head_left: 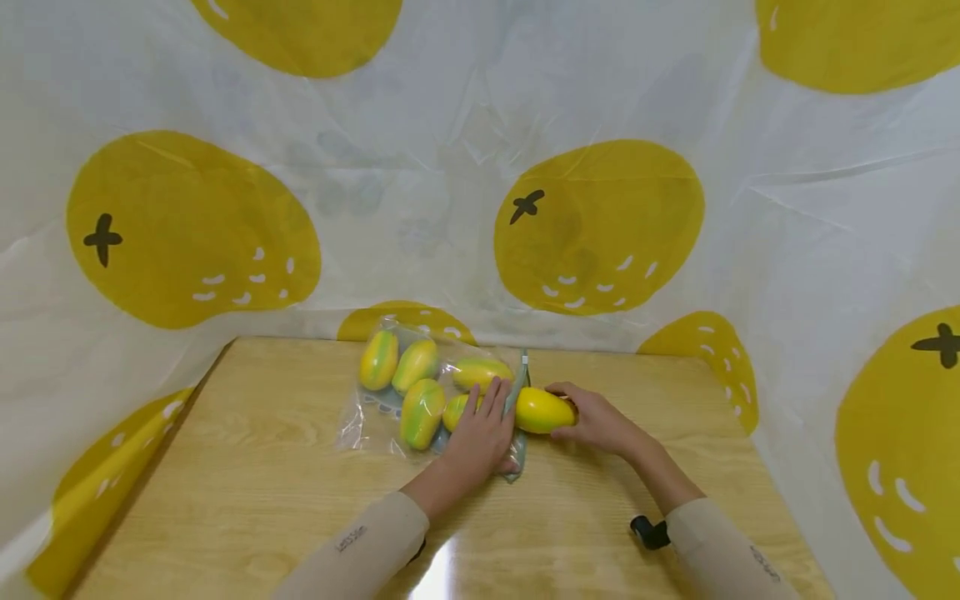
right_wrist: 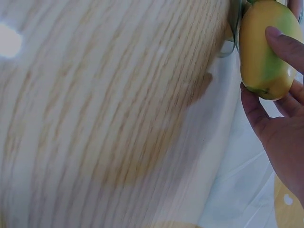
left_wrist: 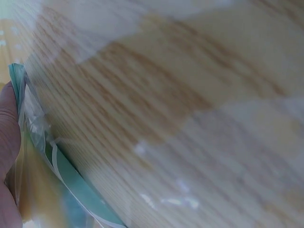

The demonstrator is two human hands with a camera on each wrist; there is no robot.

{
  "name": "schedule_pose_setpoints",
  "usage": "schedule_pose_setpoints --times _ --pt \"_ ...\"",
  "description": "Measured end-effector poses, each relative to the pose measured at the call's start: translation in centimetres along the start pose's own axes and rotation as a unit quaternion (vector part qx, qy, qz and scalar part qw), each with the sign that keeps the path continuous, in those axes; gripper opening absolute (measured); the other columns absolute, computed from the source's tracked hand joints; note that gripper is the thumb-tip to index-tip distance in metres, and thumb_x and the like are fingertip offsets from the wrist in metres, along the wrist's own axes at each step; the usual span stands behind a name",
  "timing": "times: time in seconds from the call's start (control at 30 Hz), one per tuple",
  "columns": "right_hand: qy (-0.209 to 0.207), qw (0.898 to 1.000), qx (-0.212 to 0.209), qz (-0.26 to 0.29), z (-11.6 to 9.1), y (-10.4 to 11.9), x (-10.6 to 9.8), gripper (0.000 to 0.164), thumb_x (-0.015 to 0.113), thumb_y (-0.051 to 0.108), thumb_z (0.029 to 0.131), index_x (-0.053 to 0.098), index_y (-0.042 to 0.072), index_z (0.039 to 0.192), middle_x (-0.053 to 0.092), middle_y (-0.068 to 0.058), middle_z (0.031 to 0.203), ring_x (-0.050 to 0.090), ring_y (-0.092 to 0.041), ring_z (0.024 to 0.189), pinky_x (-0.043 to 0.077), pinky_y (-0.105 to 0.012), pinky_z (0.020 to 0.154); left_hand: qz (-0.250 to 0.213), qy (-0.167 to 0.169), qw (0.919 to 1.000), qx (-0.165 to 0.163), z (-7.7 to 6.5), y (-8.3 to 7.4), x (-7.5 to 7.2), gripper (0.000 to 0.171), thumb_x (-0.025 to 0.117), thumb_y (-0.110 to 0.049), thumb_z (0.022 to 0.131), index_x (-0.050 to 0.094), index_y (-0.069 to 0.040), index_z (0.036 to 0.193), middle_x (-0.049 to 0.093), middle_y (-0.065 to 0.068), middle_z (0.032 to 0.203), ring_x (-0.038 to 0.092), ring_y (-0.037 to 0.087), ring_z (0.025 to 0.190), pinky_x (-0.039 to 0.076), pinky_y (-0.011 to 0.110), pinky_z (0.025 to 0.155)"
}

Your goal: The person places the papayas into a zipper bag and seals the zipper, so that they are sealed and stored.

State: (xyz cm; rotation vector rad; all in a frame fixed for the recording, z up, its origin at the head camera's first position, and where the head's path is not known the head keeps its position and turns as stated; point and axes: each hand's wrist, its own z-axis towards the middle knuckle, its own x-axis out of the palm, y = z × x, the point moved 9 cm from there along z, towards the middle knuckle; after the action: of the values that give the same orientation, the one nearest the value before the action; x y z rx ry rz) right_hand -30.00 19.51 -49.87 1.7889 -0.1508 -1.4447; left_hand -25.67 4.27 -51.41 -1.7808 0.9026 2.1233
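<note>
A clear plastic zip bag [head_left: 390,421] with a green-edged mouth lies on the table, holding several yellow-green mangoes [head_left: 422,412]. My left hand [head_left: 478,433] lies over the bag's mouth end and holds it there, fingers spread across the plastic. In the left wrist view, part of that hand [left_wrist: 8,137] touches the green zip strip [left_wrist: 78,183]. My right hand [head_left: 600,421] grips another mango [head_left: 543,411] by its right end, with the fruit's other end at the bag's mouth. The right wrist view shows thumb and fingers around this mango [right_wrist: 266,52].
A wooden table [head_left: 300,517] carries everything. A small black object [head_left: 649,532] sits beside the right sleeve. White cloth [head_left: 420,208] printed with big yellow fruit hangs behind the table and at both sides.
</note>
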Motion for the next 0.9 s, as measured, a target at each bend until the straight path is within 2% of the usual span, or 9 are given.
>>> schedule_pose_setpoints --times 0.13,0.23,0.4,0.57,0.73,0.9 --pt "0.006 1.000 -0.014 -0.005 0.5 0.3 0.2 0.068 0.086 0.023 0.086 0.054 0.003 0.142 0.065 -0.015 0.137 0.066 -0.031 0.118 0.054 -0.052 0.101 0.004 0.006 1.0000 -0.003 0.2 0.2 -0.1 0.114 0.056 -0.087 0.076 0.039 -0.011 0.160 0.018 0.021 0.171 0.016 0.035 0.160 0.023 0.055 0.127" --pt "0.021 1.000 -0.017 -0.008 0.7 0.3 0.7 0.068 0.084 0.024 0.087 0.053 0.002 0.144 0.064 -0.016 0.139 0.065 -0.032 0.120 0.053 -0.053 0.102 0.001 0.010 0.9999 -0.003 0.3 0.2 0.0 0.114 0.057 -0.087 0.076 0.040 -0.012 0.159 0.017 0.021 0.171 0.016 0.035 0.160 0.024 0.054 0.127" --pt "0.036 0.999 -0.026 -0.013 0.6 0.6 1.1 0.068 0.080 0.011 0.089 0.050 0.001 0.149 0.060 -0.020 0.143 0.059 -0.038 0.129 0.047 -0.058 0.108 0.004 0.014 0.9999 -0.001 0.2 0.0 0.2 0.114 0.056 -0.088 0.076 0.039 -0.013 0.160 0.017 0.021 0.172 0.017 0.036 0.160 0.024 0.055 0.127" --pt "0.040 0.998 -0.035 -0.013 0.6 1.2 1.5 0.067 0.076 0.002 0.089 0.048 -0.002 0.150 0.057 -0.022 0.142 0.057 -0.039 0.130 0.047 -0.058 0.109 0.006 0.026 0.9997 -0.001 0.1 -0.2 0.3 0.115 0.057 -0.087 0.077 0.036 -0.012 0.161 0.014 0.021 0.172 0.014 0.036 0.160 0.022 0.055 0.127" --pt "0.043 0.998 -0.032 0.019 1.3 1.8 1.9 0.058 0.076 0.005 0.092 0.050 -0.004 0.143 0.059 -0.021 0.142 0.059 -0.038 0.130 0.050 -0.054 0.108 0.009 0.024 0.9997 -0.002 0.2 -0.1 0.3 0.117 0.056 -0.087 0.077 0.032 -0.010 0.162 0.012 0.021 0.172 0.011 0.037 0.161 0.021 0.057 0.127" --pt "0.030 0.999 -0.012 0.035 1.8 1.6 1.9 0.055 0.080 0.009 0.090 0.055 -0.001 0.137 0.063 -0.019 0.138 0.062 -0.038 0.128 0.052 -0.051 0.106 0.001 0.026 0.9997 -0.001 0.5 0.1 0.3 0.117 0.056 -0.086 0.079 0.031 -0.009 0.163 0.009 0.021 0.173 0.010 0.037 0.161 0.020 0.057 0.127"
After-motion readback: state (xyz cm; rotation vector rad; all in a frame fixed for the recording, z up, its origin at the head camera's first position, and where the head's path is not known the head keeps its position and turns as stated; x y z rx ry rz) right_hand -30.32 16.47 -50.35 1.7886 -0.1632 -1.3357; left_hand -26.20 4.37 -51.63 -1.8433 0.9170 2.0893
